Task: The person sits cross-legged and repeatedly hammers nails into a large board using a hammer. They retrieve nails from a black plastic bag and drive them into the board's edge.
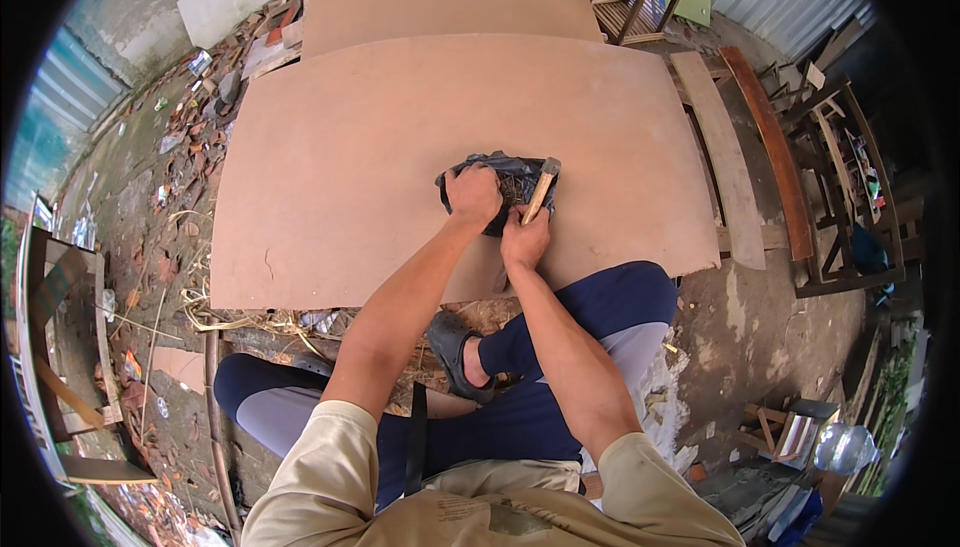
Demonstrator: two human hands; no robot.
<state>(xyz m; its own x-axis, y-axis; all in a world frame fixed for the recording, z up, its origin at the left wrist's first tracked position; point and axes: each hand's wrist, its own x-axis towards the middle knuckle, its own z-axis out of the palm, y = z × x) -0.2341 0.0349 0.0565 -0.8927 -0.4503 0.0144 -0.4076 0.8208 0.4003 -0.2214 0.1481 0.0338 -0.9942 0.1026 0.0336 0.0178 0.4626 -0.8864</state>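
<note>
A crumpled black plastic bag [490, 162] lies opened on a large brown board [380, 127]. Thin, dark nail-like pieces [512, 190] show in its mouth, too small to make out singly. My left hand [474, 193] is closed at the bag's left side, its fingers curled over the plastic and partly hidden. Close beside it, my right hand [526, 237] grips a hammer [541, 190] by its wooden handle. The hammer tilts up and to the right, its head over the bag's right edge. The right fingertips also lie against the bag.
A second brown board [450, 12] lies beyond the first. Loose planks [768, 147] and a wooden frame [850, 187] stand at the right. Rubble and dry leaves [205, 137] litter the left ground. A slatted rack [632, 7] is at the far right; my crossed legs [600, 312] are close to the near edge.
</note>
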